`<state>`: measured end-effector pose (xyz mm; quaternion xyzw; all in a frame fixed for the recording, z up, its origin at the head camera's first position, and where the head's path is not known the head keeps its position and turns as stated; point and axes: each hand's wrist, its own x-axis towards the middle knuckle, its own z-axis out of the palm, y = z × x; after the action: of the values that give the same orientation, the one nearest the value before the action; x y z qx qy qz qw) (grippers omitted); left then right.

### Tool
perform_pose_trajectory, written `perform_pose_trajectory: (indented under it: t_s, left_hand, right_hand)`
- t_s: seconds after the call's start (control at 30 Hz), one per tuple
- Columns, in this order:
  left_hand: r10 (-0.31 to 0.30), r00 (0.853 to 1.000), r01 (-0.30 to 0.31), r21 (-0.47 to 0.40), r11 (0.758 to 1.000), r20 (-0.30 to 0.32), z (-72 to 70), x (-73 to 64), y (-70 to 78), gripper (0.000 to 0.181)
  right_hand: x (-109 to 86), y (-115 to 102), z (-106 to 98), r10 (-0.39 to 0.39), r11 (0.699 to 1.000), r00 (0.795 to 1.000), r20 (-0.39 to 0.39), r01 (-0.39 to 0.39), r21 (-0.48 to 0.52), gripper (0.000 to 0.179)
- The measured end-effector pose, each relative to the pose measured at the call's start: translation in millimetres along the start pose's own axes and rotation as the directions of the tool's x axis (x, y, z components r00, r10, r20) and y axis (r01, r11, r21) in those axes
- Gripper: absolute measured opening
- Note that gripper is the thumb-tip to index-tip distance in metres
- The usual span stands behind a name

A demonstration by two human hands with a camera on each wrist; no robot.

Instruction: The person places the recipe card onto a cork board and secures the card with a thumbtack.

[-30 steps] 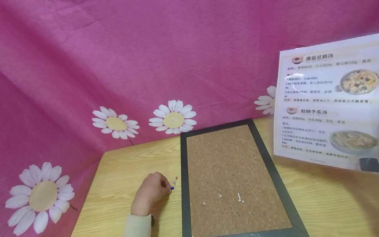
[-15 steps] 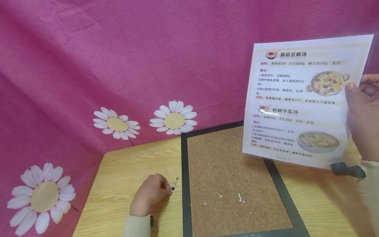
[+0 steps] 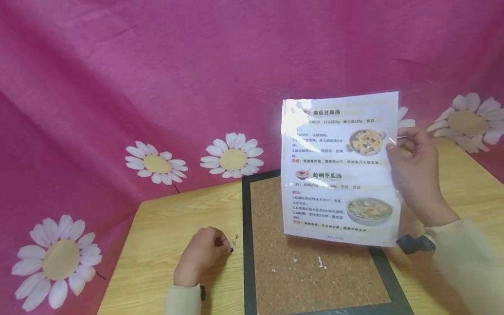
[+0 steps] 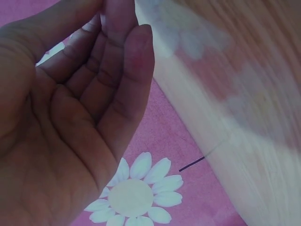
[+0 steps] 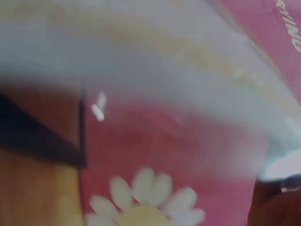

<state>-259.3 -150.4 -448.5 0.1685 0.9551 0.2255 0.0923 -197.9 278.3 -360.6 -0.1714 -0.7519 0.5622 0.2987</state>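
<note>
In the head view my right hand [image 3: 417, 175] pinches the right edge of a laminated recipe sheet [image 3: 338, 171]. The sheet carries printed text and two pictures of soup. It is held up in front of the cork board [image 3: 314, 290], hiding much of its upper part. My left hand [image 3: 202, 256] lies low over the table, left of the board, fingers bent. Its fingertips touch or partly cover a small blue thing [image 3: 231, 250], perhaps a pushpin; whether they pinch it is hidden. The left wrist view shows the palm [image 4: 56, 127], with the foremost fingertips cut off at the top.
A tiny red piece [image 3: 236, 236] and a pale one [image 3: 234, 243] lie beside the board's black frame [image 3: 247, 255]. White scraps [image 3: 320, 261] stick to the cork. Behind the wooden table [image 3: 173, 216] hangs a pink cloth [image 3: 211, 72] with daisies.
My right hand has carried the sheet left and a little down, from the right side to over the board. My left fingertips have shifted slightly right onto the blue thing.
</note>
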Motion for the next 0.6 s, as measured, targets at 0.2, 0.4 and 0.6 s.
perform_pose_trajectory:
  t_s: [0.2,0.4,0.6]
  left_hand:
    - [0.006,1.0,-0.006,-0.017,1.0,0.003,-2.2,0.8,-3.6,0.017]
    - [0.03,0.999,-0.03,0.007,1.0,-0.015,-1.9,1.2,-4.6,0.018]
    - [-0.004,1.0,0.004,0.006,1.0,-0.01,-1.8,1.0,-3.6,0.018]
  right_hand:
    - [-6.0,16,18,0.005,0.998,0.983,0.183,0.005,-0.055,0.032]
    - [-10.7,34,32,-0.013,0.996,0.912,0.409,0.048,-0.076,0.039]
    - [-8.9,56,42,0.042,0.978,0.788,0.614,0.093,-0.187,0.042]
